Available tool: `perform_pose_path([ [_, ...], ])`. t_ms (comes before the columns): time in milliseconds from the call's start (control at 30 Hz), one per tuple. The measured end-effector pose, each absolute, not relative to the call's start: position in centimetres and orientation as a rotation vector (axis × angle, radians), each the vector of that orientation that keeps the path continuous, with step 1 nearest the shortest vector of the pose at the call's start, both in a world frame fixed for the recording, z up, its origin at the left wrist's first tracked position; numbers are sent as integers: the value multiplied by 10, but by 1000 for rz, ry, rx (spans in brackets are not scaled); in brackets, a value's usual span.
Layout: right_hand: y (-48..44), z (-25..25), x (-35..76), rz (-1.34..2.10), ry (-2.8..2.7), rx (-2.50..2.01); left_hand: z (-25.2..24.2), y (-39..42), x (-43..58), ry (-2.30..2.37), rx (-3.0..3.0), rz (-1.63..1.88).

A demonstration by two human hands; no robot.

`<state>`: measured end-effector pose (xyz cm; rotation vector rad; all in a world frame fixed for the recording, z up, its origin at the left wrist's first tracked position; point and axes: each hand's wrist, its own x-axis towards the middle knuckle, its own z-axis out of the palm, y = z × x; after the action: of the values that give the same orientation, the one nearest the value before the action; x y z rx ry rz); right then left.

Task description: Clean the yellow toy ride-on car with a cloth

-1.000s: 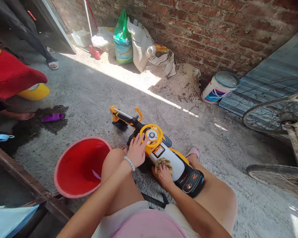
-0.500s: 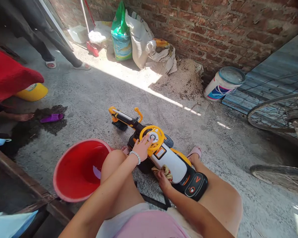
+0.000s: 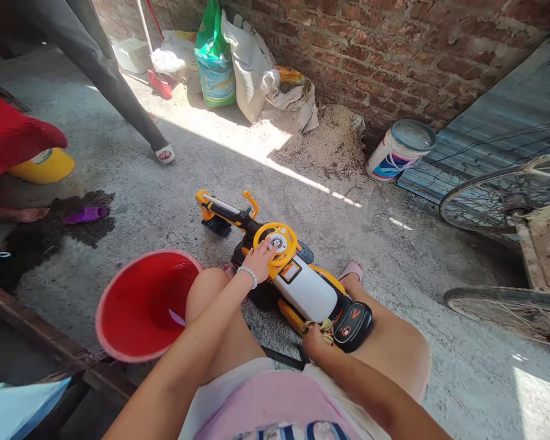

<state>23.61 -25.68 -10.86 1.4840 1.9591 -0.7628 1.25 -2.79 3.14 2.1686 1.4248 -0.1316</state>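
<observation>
As its length slants, the toy (image 3: 299, 285) points forward-left.

the steering wheel (image 3: 283, 244) is yellow, bucket (image 3: 137, 311) red.

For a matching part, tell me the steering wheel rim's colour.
The rim is yellow-orange, clearest in the head view.

We rest our spread left hand (image 3: 259, 260) on the steering wheel (image 3: 282, 242) of the ride-on toy (image 3: 309, 294). Our right hand (image 3: 313, 340) holds a rag (image 3: 327, 331) at the toy's black end. Left of the toy stands a red tub (image 3: 135, 305).
</observation>
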Motion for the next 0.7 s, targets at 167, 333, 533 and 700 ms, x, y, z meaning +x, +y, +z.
perform_pose_path([
  [167,-225,-111,213,-779,2020,1371,27,-30,11,1422,2178,-86],
  [333,-189,-130,170,-738,2213,1395,23,-31,10,1435,2152,-46],
  [533,-195,-150,148,-733,2084,1424,18,-32,9,1418,2153,-49],
  [700,-219,-140,166,-812,1968,1676,12,-33,6,1409,2162,3],
])
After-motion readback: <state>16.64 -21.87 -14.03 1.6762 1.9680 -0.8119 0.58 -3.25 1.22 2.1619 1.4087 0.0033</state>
